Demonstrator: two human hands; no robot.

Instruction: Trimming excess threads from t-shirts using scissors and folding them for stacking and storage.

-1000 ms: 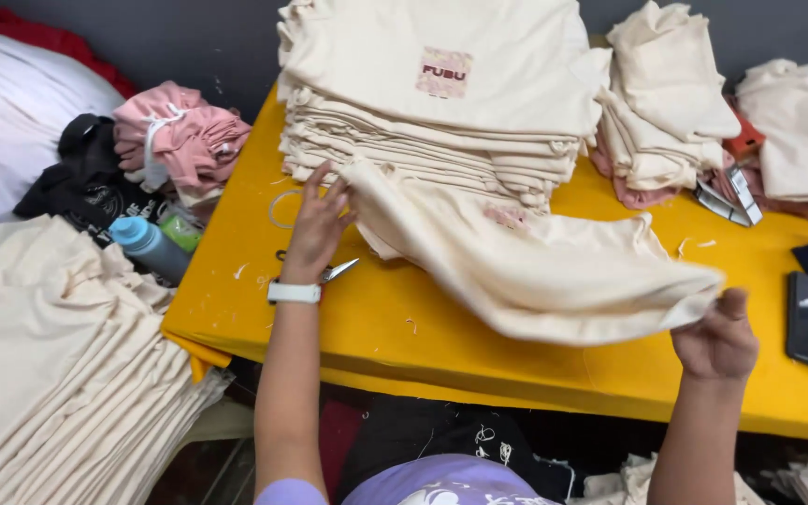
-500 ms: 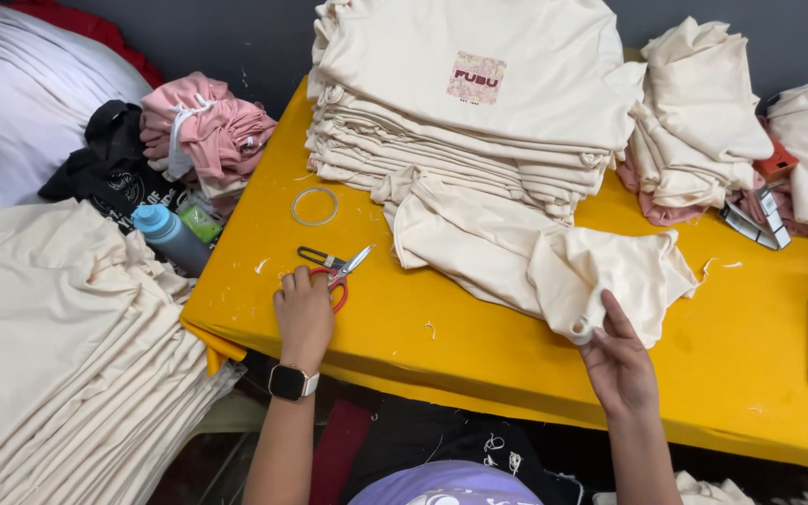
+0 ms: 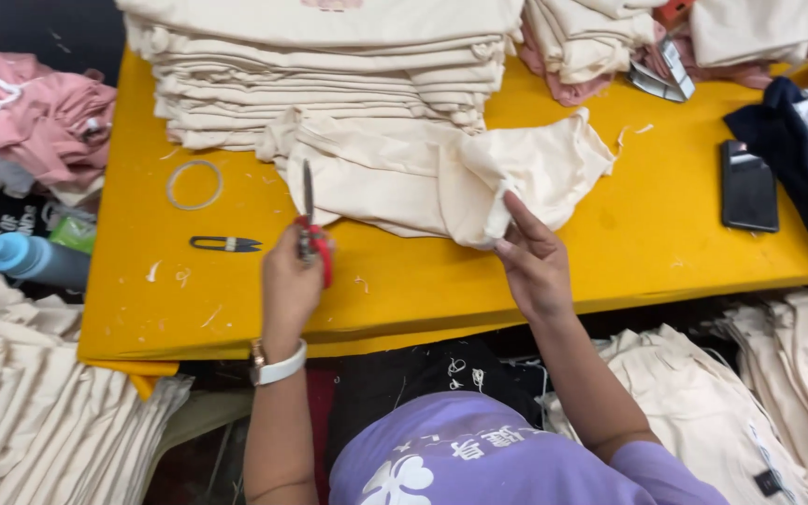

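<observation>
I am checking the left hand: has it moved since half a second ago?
Yes. The left hand lifted the red-handled snips off the yellow table, toward the loose cream cloth.
</observation>
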